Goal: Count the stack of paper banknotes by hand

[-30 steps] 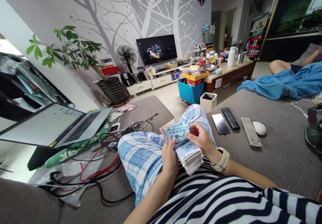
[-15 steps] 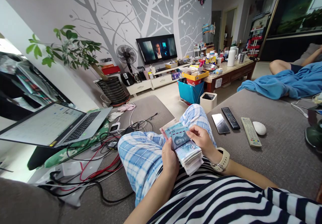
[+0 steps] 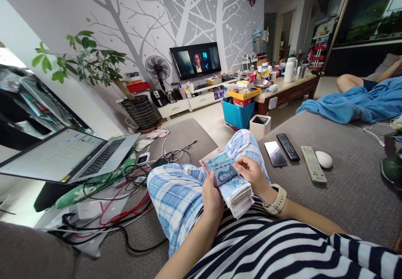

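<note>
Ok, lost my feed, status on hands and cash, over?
Left hand grips banknote stack. Right hand pinches the top notes. Nothing in the way; phone lies apart on sofa.

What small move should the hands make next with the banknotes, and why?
Probably the right hand should fold the top note fully back: its fingertips pinch that half-lifted note, while the left hand clamps the stack of banknotes.

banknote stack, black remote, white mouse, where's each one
banknote stack (image 3: 234,185), head view, face of the top blue note
black remote (image 3: 287,146), head view, middle of its keypad
white mouse (image 3: 323,159), head view, top of its shell
</note>
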Action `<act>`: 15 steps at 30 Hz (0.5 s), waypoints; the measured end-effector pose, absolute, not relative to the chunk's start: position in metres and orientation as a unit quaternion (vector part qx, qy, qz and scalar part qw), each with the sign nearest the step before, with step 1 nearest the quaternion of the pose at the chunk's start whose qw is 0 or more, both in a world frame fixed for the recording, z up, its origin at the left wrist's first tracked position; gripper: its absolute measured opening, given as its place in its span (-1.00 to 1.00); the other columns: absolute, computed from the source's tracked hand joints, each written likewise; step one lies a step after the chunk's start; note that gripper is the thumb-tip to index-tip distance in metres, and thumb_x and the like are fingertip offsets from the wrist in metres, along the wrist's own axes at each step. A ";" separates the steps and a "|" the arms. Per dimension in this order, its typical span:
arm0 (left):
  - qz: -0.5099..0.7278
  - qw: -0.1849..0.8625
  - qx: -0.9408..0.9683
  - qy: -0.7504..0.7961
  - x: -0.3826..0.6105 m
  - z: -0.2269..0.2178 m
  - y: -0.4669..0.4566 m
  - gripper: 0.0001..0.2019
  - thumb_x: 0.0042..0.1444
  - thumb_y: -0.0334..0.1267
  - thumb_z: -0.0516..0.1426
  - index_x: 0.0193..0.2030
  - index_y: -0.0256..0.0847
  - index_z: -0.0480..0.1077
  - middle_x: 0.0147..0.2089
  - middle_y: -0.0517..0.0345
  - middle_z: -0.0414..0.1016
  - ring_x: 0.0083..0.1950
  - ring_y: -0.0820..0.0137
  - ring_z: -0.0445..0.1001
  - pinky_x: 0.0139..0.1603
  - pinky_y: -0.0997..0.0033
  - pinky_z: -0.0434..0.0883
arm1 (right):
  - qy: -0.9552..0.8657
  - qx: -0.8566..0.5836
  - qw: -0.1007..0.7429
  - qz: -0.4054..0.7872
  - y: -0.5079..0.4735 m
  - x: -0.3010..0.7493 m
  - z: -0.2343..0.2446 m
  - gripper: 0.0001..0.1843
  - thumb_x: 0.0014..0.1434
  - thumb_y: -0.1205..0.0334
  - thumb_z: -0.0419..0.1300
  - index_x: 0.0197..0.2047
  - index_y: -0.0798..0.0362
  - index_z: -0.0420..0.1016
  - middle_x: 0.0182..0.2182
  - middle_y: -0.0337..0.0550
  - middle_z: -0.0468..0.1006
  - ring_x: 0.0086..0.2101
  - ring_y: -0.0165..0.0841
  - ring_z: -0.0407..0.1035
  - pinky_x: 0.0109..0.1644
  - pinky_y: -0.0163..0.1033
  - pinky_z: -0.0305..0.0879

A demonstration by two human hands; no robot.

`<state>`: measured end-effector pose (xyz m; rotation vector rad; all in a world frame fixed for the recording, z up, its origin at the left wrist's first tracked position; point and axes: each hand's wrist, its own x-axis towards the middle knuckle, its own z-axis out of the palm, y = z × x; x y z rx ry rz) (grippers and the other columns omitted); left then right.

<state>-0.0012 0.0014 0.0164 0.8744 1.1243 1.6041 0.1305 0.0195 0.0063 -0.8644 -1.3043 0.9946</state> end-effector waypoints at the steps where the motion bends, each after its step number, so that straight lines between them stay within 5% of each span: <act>1: 0.656 0.475 0.363 0.460 -0.002 0.017 0.001 -0.78 0.02 -0.17 0.13 -0.44 -0.26 0.54 -0.31 -0.01 0.59 -0.10 0.16 0.47 -0.01 0.17 0.40 | -0.563 -0.374 0.600 0.428 0.020 0.130 0.006 -0.68 0.14 -0.03 0.19 -0.45 0.03 0.33 -0.56 -0.29 0.27 -0.51 -0.41 0.14 -0.44 -0.29 0.08; 9: 0.657 0.479 0.358 0.459 -0.003 0.008 0.006 -0.77 0.03 -0.17 0.12 -0.42 -0.26 0.54 -0.31 0.00 0.58 -0.14 0.19 0.48 -0.03 0.20 0.39 | -0.555 -0.369 0.602 0.439 0.019 0.131 0.010 -0.67 0.13 -0.05 0.21 -0.45 0.03 0.34 -0.54 -0.28 0.30 -0.50 -0.40 0.17 -0.42 -0.29 0.10; 15: 0.668 0.498 0.317 0.453 -0.003 -0.002 0.012 -0.75 0.02 -0.13 0.13 -0.31 -0.26 0.54 -0.28 0.08 0.59 -0.17 0.25 0.50 -0.05 0.22 0.41 | -0.539 -0.355 0.615 0.453 0.020 0.130 0.005 -0.53 0.18 -0.17 0.12 -0.54 0.01 0.21 -0.65 -0.35 0.09 -0.60 -0.45 -0.02 -0.52 -0.28 -0.07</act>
